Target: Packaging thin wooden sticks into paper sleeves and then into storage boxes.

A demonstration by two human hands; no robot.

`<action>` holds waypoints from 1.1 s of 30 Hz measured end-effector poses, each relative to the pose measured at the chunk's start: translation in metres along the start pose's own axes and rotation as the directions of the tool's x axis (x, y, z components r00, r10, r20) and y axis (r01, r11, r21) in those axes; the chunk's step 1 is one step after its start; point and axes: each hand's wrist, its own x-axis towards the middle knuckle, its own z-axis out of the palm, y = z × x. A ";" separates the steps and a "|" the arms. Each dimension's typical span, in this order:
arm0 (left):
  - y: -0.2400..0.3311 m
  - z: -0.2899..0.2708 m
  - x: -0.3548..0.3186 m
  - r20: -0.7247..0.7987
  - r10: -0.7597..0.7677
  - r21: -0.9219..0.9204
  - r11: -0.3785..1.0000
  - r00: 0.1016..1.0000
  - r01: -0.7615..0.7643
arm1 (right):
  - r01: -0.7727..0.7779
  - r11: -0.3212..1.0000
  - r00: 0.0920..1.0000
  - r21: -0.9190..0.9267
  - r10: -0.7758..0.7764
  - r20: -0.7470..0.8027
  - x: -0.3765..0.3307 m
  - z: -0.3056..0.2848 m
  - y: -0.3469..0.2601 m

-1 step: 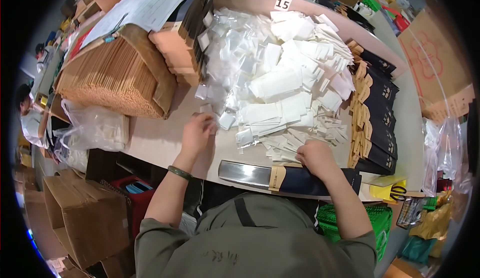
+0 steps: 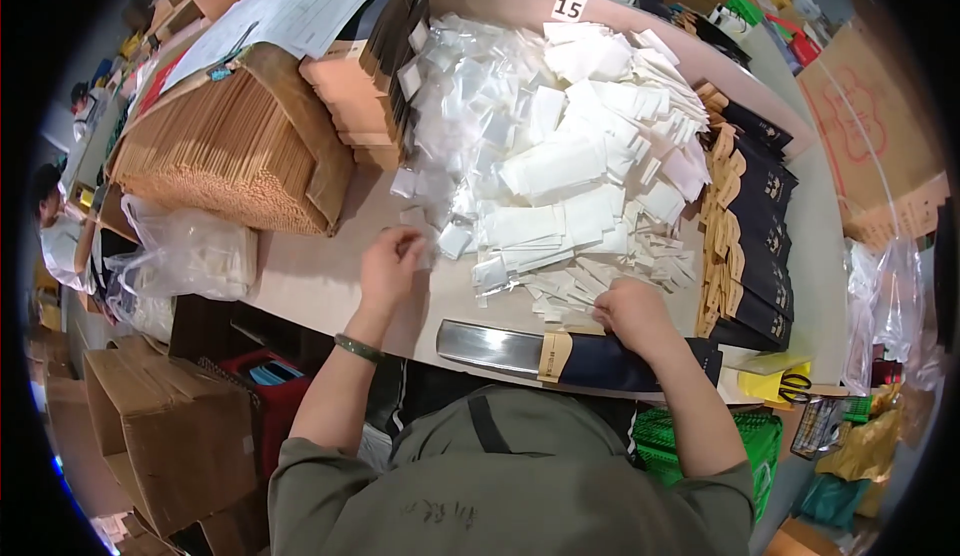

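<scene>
1. Dark-blue sleeve [image 2: 605, 361] lies flat along table's near edge, roughly L-to-R; shiny metal strip [image 2: 490, 345] juts from its L end, tan band [image 2: 555, 357] at the mouth.
2. Sleeve vs hands: R hand [image 2: 630, 313] is just beyond its far edge, R forearm crossing above sleeve's R part; can't tell if skin touches it. L hand [image 2: 390, 261] is farther L & farther in; metal's free end sits nearer the body, to R of L wrist.
3. R hand: fingers curled in, tips at small white packets [image 2: 570, 291]; can't tell if one's gripped.
4. L hand: thumb & fingers bent close tog., nr clear packets; can't tell if anything's pinched. Green bangle [image 2: 359, 348] on wrist.
5. Beyond hands, mid-table: big heap, clear packets [image 2: 465, 106] on L, larger white packets [image 2: 555, 171] on R.
6. R side: overlapping row of dark pouches [image 2: 765, 226] w/ tan edges; scissors [image 2: 795, 386] nr the corner.
7. L side: thick brown card stack [image 2: 215, 161], paper sheet [image 2: 270, 21] on top; plastic bag [image 2: 205, 256] just nearer.
8. Below table [image 2: 300, 271]: cardboard box [image 2: 185, 426] L, green crate [image 2: 765, 456] R.
</scene>
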 end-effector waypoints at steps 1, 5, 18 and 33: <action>0.001 -0.001 0.001 -0.067 -0.124 -0.214 0.971 0.990 0.107 | 0.000 1.000 1.000 -0.008 0.000 0.007 0.003 -0.003 -0.001; 0.066 -0.005 -0.072 0.072 0.062 -0.252 0.967 0.995 -0.041 | 0.003 0.998 0.996 0.063 0.002 -0.084 0.020 -0.003 -0.014; 0.054 -0.129 0.029 -0.362 0.540 0.290 0.840 0.760 -0.459 | 0.200 0.931 0.950 0.305 -0.107 -0.295 0.096 -0.026 -0.040; 0.053 -0.212 0.155 -0.014 0.082 0.829 0.558 0.997 -0.034 | 0.065 0.971 0.997 0.230 -0.072 0.026 0.087 -0.044 -0.078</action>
